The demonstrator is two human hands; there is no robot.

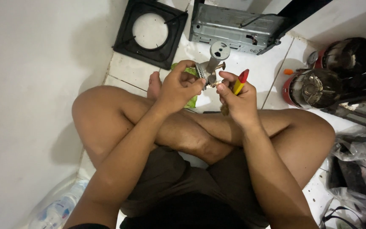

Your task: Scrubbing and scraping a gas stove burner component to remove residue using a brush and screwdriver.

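Now | left hand [178,87] curled round metal burner part [212,63] | right hand [238,101] fisted on screwdriver [239,82]

Soft, even indoor light; the white wall [30,106] left of the bent knee [94,110] carries a faint shadow. Focus is sharp, corners slightly stretched, no glare.

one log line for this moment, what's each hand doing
left hand: grips grey metal burner part with tube | right hand: holds red-and-yellow-handled screwdriver, fingertips at part | posture: seated cross-legged on white tile floor
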